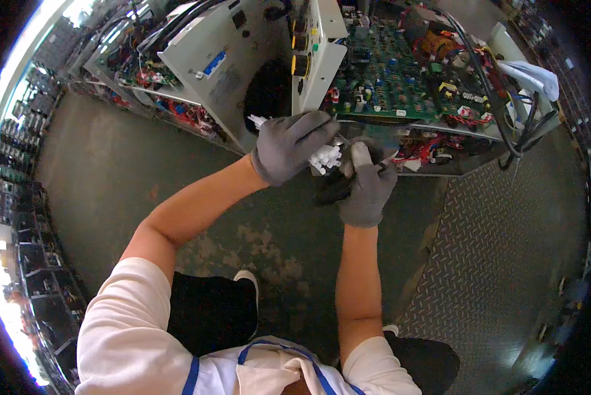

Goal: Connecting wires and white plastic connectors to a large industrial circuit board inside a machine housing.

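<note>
In a grey glove, my left hand [289, 148] is closed around a bundle of white plastic strips [326, 159]. The blocky ends stick out beside my right hand, and thin tips show at the far left of the glove. My right hand [369, 191], gloved too, is just to the right with its fingers curled in. Something dark [332, 189] lies against it, blurred, and its kind cannot be made out. Both hands are in front of an opened machine, whose green circuit board [381, 72] is densely set with parts.
An upright pale metal panel [318, 59] with yellow-ringed knobs stands behind my left hand. Black cables [506, 141] hang at the machine's right corner. Tangled wires [434, 148] fill its lower level. A treaded metal plate [486, 263] covers the floor at right. Stacked equipment [32, 138] lines the left.
</note>
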`<state>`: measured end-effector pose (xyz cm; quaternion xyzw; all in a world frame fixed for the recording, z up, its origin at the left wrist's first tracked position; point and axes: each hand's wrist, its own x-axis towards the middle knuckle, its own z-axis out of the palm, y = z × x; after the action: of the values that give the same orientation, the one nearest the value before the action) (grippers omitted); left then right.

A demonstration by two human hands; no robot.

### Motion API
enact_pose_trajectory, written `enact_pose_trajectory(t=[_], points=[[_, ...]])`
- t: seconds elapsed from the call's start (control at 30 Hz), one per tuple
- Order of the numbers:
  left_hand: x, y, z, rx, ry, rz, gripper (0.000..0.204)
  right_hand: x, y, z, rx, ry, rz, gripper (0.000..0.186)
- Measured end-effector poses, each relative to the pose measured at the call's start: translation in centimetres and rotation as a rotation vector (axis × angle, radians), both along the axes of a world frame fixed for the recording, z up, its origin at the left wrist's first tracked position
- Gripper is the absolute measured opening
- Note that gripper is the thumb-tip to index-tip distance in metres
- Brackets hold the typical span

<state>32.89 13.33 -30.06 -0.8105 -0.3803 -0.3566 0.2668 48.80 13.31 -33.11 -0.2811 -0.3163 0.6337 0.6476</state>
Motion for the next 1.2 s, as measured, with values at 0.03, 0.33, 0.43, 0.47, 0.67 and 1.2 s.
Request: enact_pose_trajectory(t=[0.03, 0.33, 0.43, 0.47, 0.67, 1.2], points=[[0.2, -0.2, 0.2, -0.052, -0.032, -0.001, 0.032, 0.3, 0.1, -0.2, 0.060, -0.059, -0.005, 0.011], [0.0, -0.3, -0.1, -0.098, -0.072, -0.042, 0.031, 1.8, 3.7, -1.0, 0.634, -1.092, -0.748, 0.017], [-0.1, -0.2, -0.2, -0.078, -0.068, -0.039, 0.030, 1.8, 4.3, -1.4, 0.716, -1.114, -0.833, 0.018], [-0.2, -0.2, -0.2, -0.064, -0.065, -0.049, 0.031, 1.8, 4.4, -1.4, 0.714, -1.114, -0.832, 0.018], [-0.5, 0.4, -0.2, -0.049, -0.042, -0.090, 0.031, 1.9, 4.0, -0.9, 0.609, -1.026, -0.817, 0.023], [-0.4, 0.7, -0.4, -0.003, -0.038, -0.079, 0.032, 2.6, 5.9, -0.9, 0.912, -1.240, -0.691, 0.042]])
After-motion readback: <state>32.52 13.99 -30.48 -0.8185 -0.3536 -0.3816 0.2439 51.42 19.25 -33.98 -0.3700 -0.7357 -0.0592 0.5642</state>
